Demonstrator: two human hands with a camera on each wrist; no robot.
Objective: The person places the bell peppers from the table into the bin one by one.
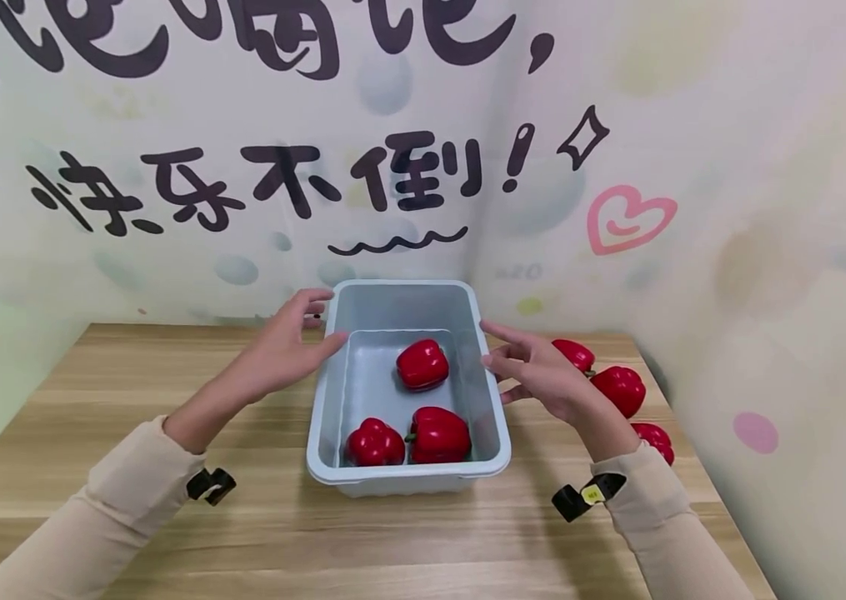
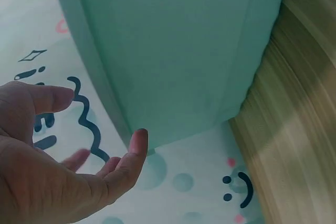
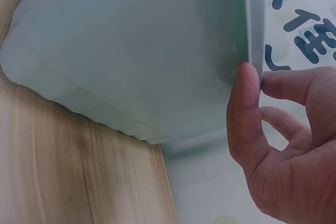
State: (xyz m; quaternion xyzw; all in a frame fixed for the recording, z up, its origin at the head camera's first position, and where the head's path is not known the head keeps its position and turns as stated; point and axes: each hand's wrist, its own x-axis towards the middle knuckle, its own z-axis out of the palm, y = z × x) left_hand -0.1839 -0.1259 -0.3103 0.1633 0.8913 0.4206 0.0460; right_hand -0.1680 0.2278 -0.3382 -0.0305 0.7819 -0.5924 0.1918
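Tub point(image 1: 407, 473) sits upright on the table point(image 1: 377, 550), mouth up, and from the head view I see its long axis running straight away from the person, one short end facing the sleeves and the other toward the wall point(image 1: 693, 125). Three peppers lie inside: one point(image 1: 423, 364) farther back, right of centre, and two point(image 1: 375, 442) point(image 1: 441, 435) side by side at the near end, the right-hand one with its stem pointing left. Past the right forearm, three more peppers point(image 1: 573, 354) point(image 1: 619, 390) point(image 1: 655, 442) lie on the table. The left hand point(image 1: 291, 342) is at the far half of the left long side, thumb tip over the rim; the right hand point(image 1: 543, 371) is at the opposite long rim. At the left wrist, the tub's outer wall fills the top, its rim slanting from upper left down to the middle; the fingers are spread and loosely bent, one tip against the wall's outline, though I cannot tell whether it touches. At the right wrist, the rim runs nearly upright down the picture, and the fingers pinch it, one digit on the outer face and another on the opposite side.
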